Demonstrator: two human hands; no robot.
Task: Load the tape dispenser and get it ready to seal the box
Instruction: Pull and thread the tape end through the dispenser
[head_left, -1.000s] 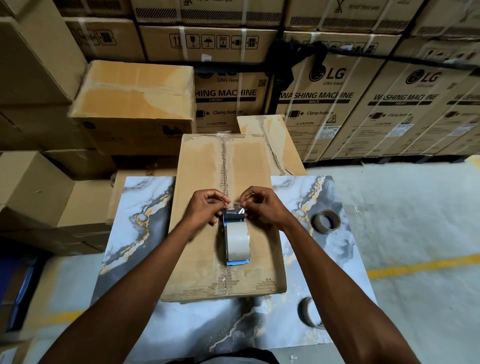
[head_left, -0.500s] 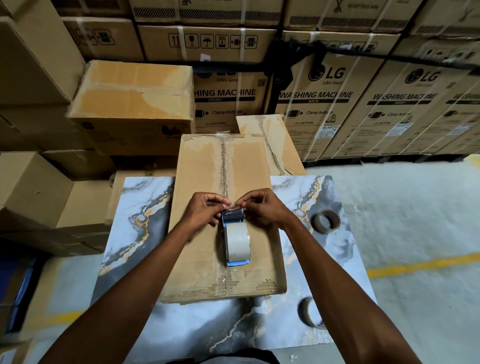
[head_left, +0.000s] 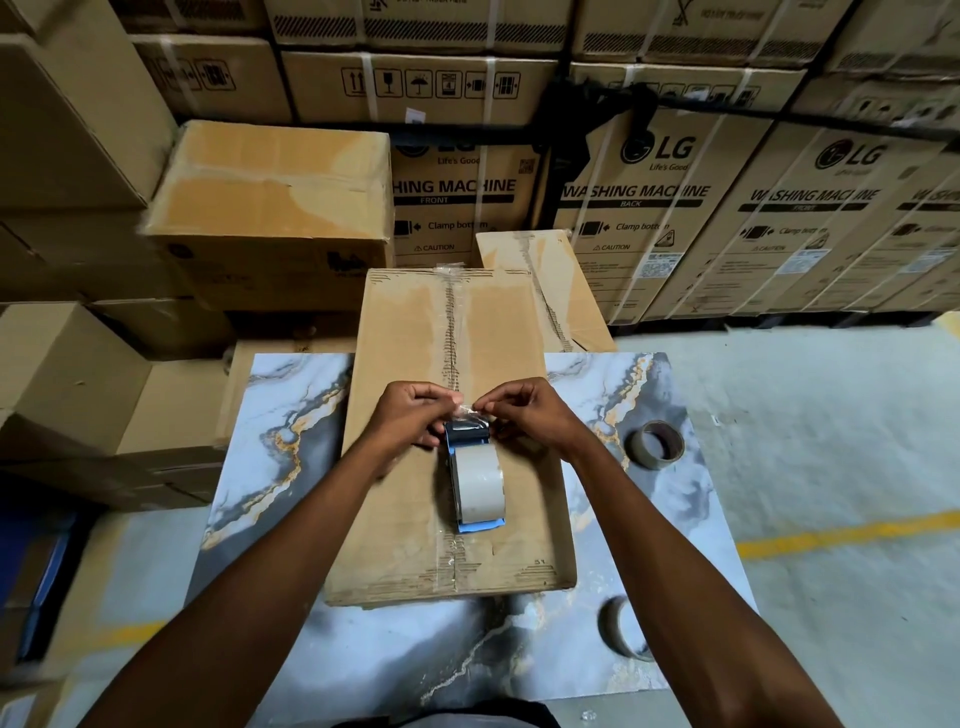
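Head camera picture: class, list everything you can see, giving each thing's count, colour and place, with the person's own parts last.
Tape dispenser: one, blue, loaded with a clear tape roll, on the flat box.
Tape end: one, clear, pinched above the dispenser's front.
Flat cardboard box: one, brown, on the table.
Marble-patterned table: one, grey-white with gold veins.
Spare tape rolls: two, brownish, on the table's right side, far and near.
Washing machine cartons: many, brown, stacked behind.
Left hand, right hand: fingers pinching the tape end.
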